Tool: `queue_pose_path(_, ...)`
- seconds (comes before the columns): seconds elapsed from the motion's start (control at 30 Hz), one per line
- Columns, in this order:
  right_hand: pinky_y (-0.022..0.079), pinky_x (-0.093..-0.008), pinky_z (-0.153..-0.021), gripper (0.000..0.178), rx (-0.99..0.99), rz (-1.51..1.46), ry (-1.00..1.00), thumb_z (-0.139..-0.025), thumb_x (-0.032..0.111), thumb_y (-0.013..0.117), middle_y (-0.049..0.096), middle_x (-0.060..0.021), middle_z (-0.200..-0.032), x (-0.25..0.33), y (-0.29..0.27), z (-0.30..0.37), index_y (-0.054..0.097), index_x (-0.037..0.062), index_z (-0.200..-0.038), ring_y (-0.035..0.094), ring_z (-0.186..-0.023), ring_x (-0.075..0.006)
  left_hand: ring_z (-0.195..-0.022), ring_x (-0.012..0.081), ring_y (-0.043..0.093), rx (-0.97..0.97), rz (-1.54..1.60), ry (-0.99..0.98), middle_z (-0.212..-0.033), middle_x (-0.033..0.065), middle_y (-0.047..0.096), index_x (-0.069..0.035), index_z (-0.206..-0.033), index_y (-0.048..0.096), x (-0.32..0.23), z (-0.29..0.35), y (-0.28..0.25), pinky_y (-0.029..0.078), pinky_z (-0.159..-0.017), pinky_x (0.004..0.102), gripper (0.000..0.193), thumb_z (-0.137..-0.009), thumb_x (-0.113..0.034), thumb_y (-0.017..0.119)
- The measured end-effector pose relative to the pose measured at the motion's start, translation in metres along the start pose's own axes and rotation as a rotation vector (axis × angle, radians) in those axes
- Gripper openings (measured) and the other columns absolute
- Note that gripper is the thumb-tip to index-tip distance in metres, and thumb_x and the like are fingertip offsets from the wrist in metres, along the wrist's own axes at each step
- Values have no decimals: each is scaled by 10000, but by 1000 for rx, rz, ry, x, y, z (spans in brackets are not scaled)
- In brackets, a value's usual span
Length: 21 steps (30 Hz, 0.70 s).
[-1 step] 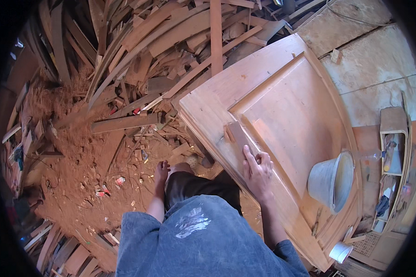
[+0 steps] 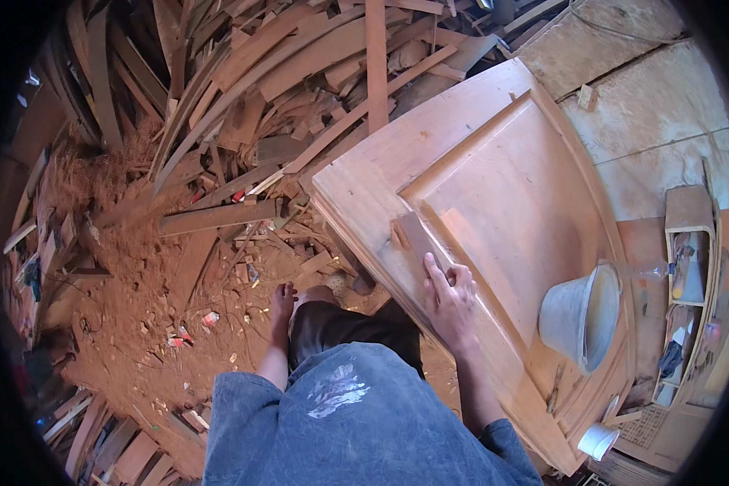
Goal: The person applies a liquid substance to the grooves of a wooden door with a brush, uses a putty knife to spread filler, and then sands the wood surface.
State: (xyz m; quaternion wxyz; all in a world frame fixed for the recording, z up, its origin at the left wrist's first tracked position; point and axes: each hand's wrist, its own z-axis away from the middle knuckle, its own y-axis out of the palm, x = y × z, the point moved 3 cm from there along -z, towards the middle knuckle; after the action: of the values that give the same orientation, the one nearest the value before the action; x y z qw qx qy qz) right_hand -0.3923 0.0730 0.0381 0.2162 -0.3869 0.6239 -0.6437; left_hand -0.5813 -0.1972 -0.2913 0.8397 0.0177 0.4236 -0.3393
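Note:
My right hand (image 2: 451,304) is on the frame of a pale wooden panelled door (image 2: 526,190). Its index finger points forward along a flat brown wooden block (image 2: 417,233), and the other fingers curl round the block's near end. The block lies flat on the frame beside the moulding of the recessed panel. A small reddish-brown patch shows at the block's left edge. My left hand (image 2: 283,301) hangs beside my left knee, away from the door. It holds nothing, and its fingers are loosely apart.
A grey bucket (image 2: 565,320) stands on the door at the right, near a thin brush-like stick (image 2: 556,387). A small white cup (image 2: 598,441) is at the near right corner. Beyond is a wooden shelf box (image 2: 688,212). Scrap wood (image 2: 300,61) is heaped at the far left.

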Motion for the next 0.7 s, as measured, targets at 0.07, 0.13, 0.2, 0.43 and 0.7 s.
queue_pose_path(0.07, 394, -372, -739, 454, -20, -21, -10, -847, 203, 587, 446, -89, -894, 2, 3, -8, 521, 208, -1296, 464, -827, -220, -738, 205, 655, -1, 4, -21, -913, 162, 654, 31, -1068, 547, -1, 0, 2, 507, -664, 327, 463, -942, -404, 450)
queue_pose_path(0.13, 395, -371, -739, 455, -32, -64, -32, -840, 185, 592, 450, -93, -896, 0, 2, -10, 526, 205, -1290, 465, -823, -223, -745, 201, 653, 14, -14, -39, -920, 160, 653, 27, -1073, 546, 10, -4, 2, 503, -661, 329, 459, -943, -403, 451)
queue_pose_path(0.2, 396, -371, -739, 457, -65, -123, -13, -836, 166, 595, 453, -98, -899, -3, 1, -8, 529, 201, -1286, 465, -821, -227, -735, 201, 654, 31, -16, -4, -914, 156, 654, 28, -1076, 543, -4, 0, 6, 500, -665, 326, 461, -942, -404, 453)
queue_pose_path(0.43, 393, -379, -746, 443, -13, -112, -20, -862, 188, 565, 447, -100, -890, 10, -6, -18, 512, 211, -1301, 461, -818, -234, -707, 216, 657, 28, -35, 48, -917, 159, 655, 30, -1069, 540, 1, 0, 9, 502, -668, 330, 465, -943, -408, 447)
queue_pose_path(0.7, 336, -404, -816, 480, 34, 11, -8, -858, 208, 568, 436, -95, -897, 13, 6, 1, 482, 236, -1329, 446, -895, -251, -702, 205, 652, -12, 5, 18, -886, 152, 650, 35, -1077, 534, 21, 6, -1, 501, -651, 315, 456, -950, -392, 437)
